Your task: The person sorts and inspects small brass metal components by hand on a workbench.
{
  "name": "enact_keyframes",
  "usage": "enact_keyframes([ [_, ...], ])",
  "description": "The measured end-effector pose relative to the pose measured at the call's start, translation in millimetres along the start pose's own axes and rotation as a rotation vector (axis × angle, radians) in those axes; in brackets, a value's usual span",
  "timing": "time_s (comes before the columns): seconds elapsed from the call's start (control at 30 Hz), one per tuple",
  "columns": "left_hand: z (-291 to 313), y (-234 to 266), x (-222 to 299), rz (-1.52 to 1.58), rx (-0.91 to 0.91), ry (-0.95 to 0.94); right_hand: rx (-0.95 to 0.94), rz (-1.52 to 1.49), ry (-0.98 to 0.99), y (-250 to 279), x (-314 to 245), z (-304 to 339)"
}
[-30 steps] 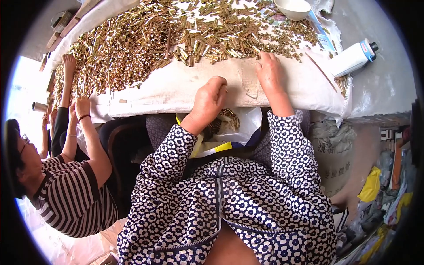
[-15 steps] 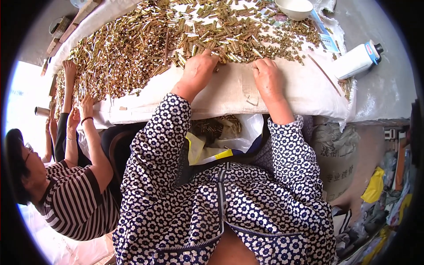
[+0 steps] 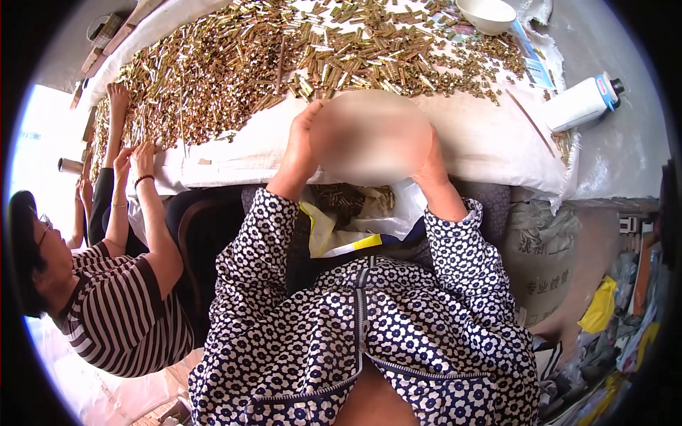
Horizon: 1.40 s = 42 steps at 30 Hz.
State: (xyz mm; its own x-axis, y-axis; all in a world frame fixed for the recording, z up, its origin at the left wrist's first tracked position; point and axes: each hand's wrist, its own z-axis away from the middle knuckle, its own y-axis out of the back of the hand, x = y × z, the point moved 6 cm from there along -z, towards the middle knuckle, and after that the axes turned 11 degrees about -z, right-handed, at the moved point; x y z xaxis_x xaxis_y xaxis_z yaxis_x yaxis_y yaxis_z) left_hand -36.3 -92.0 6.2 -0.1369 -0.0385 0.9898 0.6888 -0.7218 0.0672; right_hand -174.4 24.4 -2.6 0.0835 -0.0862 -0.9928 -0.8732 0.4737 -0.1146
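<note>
A blurred oval lies over the space between my two hands, hiding most of their fingers and anything in them. My left hand (image 3: 301,145) is raised over the pale cloth (image 3: 241,165), just on the near side of a spread of thin, brass-coloured metal pieces (image 3: 355,53). Opposite it, my right hand (image 3: 430,167) is held up at the oval's right edge, its fingers covered. Further left, the pieces lie in a dense heap of smaller shiny metal bits (image 3: 195,74).
Beside me on the left, a person in a striped shirt (image 3: 131,312) handles the heap's edge. A white bowl (image 3: 487,14), a thin stick (image 3: 531,122) and a white bottle (image 3: 579,104) lie to the right. Below the table edge hangs an opened bag (image 3: 327,245) with metal pieces.
My hands have left the near edge of the metal pieces and drawn back toward me, facing each other. A blurred patch now covers the space between them.
</note>
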Motion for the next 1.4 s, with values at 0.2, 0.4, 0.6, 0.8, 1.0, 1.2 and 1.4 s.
enact_keyframes([
  [0.2,20.9,-3.0,-10.9,0.237,0.02,0.068,-0.058,-0.218,-0.058,-19.8,5.4,9.7],
  [0.4,27.7,-8.0,-16.4,0.329,0.001,0.07,-0.062,-0.33,-0.08,-26.8,2.1,18.2],
  [0.6,30.2,-9.7,-14.3,0.336,0.0,0.045,-0.057,-0.292,-0.048,-28.7,2.6,20.8],
  [0.8,31.2,-8.8,-9.0,0.28,0.003,-0.013,-0.036,-0.225,0.041,-26.2,0.0,22.8],
  [1.0,34.0,-9.1,-10.4,0.294,-0.007,-0.03,-0.041,-0.166,0.112,-27.6,-9.4,24.8],
  [1.2,35.0,-9.5,-2.5,0.176,0.0,-0.145,-0.055,-0.21,0.066,-26.5,-7.6,25.7],
  [1.4,35.4,-10.7,-9.6,0.238,-0.008,-0.086,-0.043,0.099,0.297,-29.6,-23.3,27.4],
])
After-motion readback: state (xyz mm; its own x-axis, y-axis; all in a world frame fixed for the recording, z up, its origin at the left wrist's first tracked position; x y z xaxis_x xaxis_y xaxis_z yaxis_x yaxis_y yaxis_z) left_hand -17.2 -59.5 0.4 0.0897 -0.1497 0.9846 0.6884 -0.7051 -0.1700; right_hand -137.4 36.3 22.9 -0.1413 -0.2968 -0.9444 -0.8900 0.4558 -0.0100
